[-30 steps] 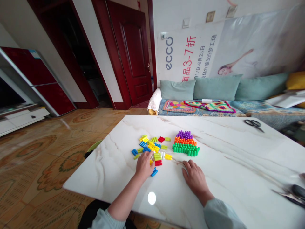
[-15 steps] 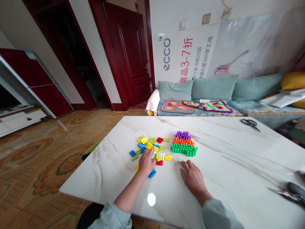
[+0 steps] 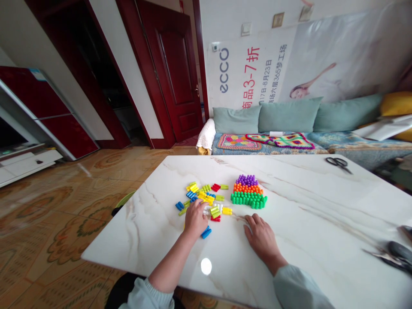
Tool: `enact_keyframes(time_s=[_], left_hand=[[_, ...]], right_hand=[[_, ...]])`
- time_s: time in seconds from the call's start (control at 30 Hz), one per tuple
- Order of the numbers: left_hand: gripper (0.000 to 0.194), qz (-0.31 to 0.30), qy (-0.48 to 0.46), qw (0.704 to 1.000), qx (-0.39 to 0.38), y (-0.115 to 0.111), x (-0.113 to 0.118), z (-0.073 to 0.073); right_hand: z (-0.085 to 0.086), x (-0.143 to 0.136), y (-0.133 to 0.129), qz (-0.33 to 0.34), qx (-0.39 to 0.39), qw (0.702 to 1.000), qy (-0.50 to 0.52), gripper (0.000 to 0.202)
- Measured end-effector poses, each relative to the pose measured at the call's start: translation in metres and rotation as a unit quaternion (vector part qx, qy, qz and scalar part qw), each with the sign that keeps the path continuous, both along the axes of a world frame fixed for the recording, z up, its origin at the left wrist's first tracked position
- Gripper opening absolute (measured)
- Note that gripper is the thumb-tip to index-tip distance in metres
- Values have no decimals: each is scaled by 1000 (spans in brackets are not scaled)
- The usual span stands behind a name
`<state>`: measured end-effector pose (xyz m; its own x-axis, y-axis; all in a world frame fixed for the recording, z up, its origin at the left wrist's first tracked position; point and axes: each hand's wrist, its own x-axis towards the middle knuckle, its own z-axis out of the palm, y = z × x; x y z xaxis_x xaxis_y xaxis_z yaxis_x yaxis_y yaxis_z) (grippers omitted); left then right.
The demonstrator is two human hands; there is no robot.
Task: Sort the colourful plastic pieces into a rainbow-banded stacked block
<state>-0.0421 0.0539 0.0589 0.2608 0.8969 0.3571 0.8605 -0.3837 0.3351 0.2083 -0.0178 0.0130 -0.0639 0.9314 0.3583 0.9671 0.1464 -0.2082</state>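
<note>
My left hand (image 3: 195, 218) is in a loose pile of small plastic peg blocks, its fingers curled down and hiding part of the pile. Whatever its fingertips hold is hidden. Close to them lie yellow blocks (image 3: 206, 198), white blocks (image 3: 219, 207) and a lime block (image 3: 215, 212). A red block (image 3: 216, 218) and a blue block (image 3: 206, 232) lie nearer to me. My right hand (image 3: 261, 235) rests on the tabletop, fingers slightly bent and apart, holding nothing. Beyond it stand grouped rows of upright pegs: purple (image 3: 246, 180), orange (image 3: 247, 189) and green (image 3: 248, 199).
The blocks lie on a white marbled table (image 3: 322, 206). Black scissors (image 3: 337, 163) are at its far right, and another dark-handled tool (image 3: 391, 257) lies at the right edge. A sofa with green cushions (image 3: 286, 115) stands behind the table.
My left hand has shifted slightly left and covers more of the yellow block beside it. My right hand stays in place. The view has tilted a little.
</note>
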Motion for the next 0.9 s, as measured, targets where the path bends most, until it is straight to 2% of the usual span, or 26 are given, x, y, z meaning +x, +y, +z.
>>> enact_keyframes(time_s=[0.13, 0.27, 0.4, 0.57, 0.63, 0.7, 0.8, 0.9], left_hand=[[36, -15, -10, 1000, -4, -3, 10, -2], [42, -9, 5, 1000, -5, -3, 23, -7], [27, 3, -12, 1000, -23, -4, 33, -8], [21, -21, -70, 996, -42, -22, 48, -8], [20, -58, -115, 989, -76, -32, 59, -13], [16, -91, -143, 979, -112, -40, 71, -20], [18, -101, -161, 970, -149, -42, 85, -31], [29, -93, -179, 966, -163, -38, 91, -34]], right_hand=[[-2, 0, 1, 1, 2, 1000, 0, 23], [-1, 0, 0, 1, 8, 1000, 3, 23], [-1, 0, 0, 1, 9, 1000, 2, 23], [-7, 1, 2, 4, 42, 999, 10, 29], [-6, 1, 0, 30, 65, 997, 38, 44], [-3, 1, -3, 84, 65, 992, 70, 54], [4, 1, -7, 164, 30, 981, 102, 54], [7, -1, -8, 188, -1, 974, 123, 46]])
